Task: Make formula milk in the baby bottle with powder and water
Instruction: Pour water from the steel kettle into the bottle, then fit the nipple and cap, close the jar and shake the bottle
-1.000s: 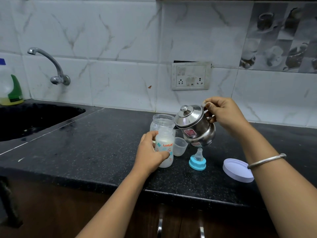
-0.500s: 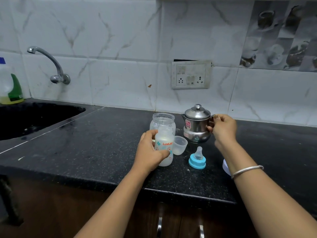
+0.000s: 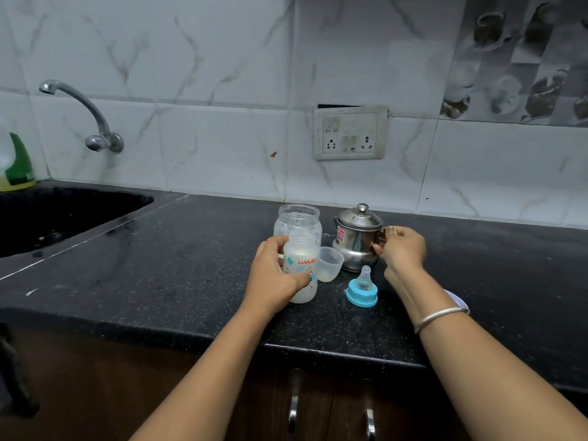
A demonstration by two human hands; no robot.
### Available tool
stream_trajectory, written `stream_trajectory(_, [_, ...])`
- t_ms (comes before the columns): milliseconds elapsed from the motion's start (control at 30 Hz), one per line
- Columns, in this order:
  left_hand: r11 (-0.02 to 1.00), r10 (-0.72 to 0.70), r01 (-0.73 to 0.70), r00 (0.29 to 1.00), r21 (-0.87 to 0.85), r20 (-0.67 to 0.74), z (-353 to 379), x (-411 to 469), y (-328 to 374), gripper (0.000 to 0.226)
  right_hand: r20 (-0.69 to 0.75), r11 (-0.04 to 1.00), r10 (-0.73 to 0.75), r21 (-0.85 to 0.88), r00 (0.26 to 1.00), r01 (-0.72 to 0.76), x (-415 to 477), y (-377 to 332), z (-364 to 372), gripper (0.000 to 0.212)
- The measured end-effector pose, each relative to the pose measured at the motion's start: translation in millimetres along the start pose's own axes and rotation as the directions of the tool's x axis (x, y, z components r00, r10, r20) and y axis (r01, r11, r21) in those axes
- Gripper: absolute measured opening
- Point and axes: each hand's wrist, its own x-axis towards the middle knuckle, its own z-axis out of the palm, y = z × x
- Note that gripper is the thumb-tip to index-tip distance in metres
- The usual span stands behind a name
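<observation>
Your left hand [image 3: 273, 278] has its grip clamped on the translucent plastic baby bottle with the orange "LuvLap" print [image 3: 302, 249]: thumb on the near side, fingers curled round the far side. The bottle stands upright on the black speckled stone tabletop [image 3: 159, 265], its mouth uncovered and its contents cloudy white.

Your right hand [image 3: 402, 248] has its grip closed on the handle of the small stainless steel lidded pot [image 3: 356, 240]. The pot sits upright on the tabletop, just right of the bottle, with its knobbed lid on.

Between bottle and pot lies a small translucent plastic cup [image 3: 331, 264], tilted and touching the bottle's side. Directly behind the bottle stands a clear, wide-mouthed plastic jar [image 3: 299, 218] with no lid. In front of the pot, the blue screw ring with its clear silicone teat [image 3: 361, 289] rests teat-up. A white round lid [image 3: 458, 302] peeks out from behind your right forearm, just above the silver bangle [image 3: 440, 316].

To the far left are the dark sink [image 3: 63, 214] and the wall-mounted metal tap [image 3: 86, 119]. A white switch-and-socket panel [image 3: 350, 133] sits on the tiled wall behind the pot.
</observation>
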Motion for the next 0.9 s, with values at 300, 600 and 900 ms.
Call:
stream_trajectory(300, [1.000, -0.004, 0.004, 1.000, 0.004, 0.001, 0, 1, 0, 0.063, 0.070, 0.917, -0.295, -0.258, 0.953, 0.303, -20, -12, -17, 0.033])
stream_trajectory(600, [1.000, -0.025, 0.025, 1.000, -0.005, 0.007, 1, -2, 3, 0.070, 0.627, 0.251, -0.153, -0.723, 0.764, 0.644, -73, -19, -44, 0.063])
stream_trajectory(900, [1.000, -0.012, 0.012, 1.000, -0.003, 0.020, 0, -1, 0, 0.063, 0.704, 0.209, -0.019, -0.691, 0.710, 0.692, -78, -19, -42, 0.034])
